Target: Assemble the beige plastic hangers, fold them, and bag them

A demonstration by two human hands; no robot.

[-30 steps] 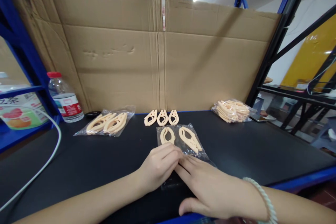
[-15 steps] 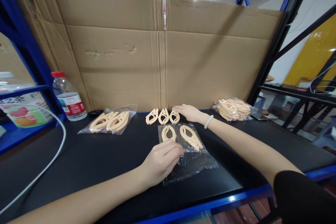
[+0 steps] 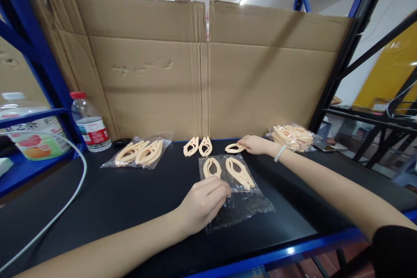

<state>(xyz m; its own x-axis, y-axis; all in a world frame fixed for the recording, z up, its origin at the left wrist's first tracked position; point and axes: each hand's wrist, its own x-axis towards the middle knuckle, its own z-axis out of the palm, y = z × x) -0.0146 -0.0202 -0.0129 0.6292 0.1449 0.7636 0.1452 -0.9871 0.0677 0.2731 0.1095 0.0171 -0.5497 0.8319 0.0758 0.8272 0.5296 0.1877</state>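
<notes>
My left hand (image 3: 206,200) is closed, its fingers pinching the open edge of a clear plastic bag (image 3: 241,208) that lies flat on the table. Inside the bag are two cream folding hangers, the left one (image 3: 211,167) partly behind my fingers and the right one (image 3: 240,173) slanted. Beyond the bag, my right hand (image 3: 257,144) grips one end of another folding hanger (image 3: 234,148) between thumb and fingers. Two more loose hangers stand side by side near the cardboard, a left one (image 3: 190,147) and a right one (image 3: 205,147).
A bagged pair of hangers (image 3: 140,153) lies at the left and a bagged pile (image 3: 289,137) at the back right, by a phone (image 3: 324,147). A red-capped bottle (image 3: 93,128) and white cable (image 3: 80,182) are on the left. Cardboard (image 3: 156,82) walls the back.
My right hand has taken the rightmost of three loose hangers and moved it right, away from the other two, turning it sideways. My left hand stays on the bag.
</notes>
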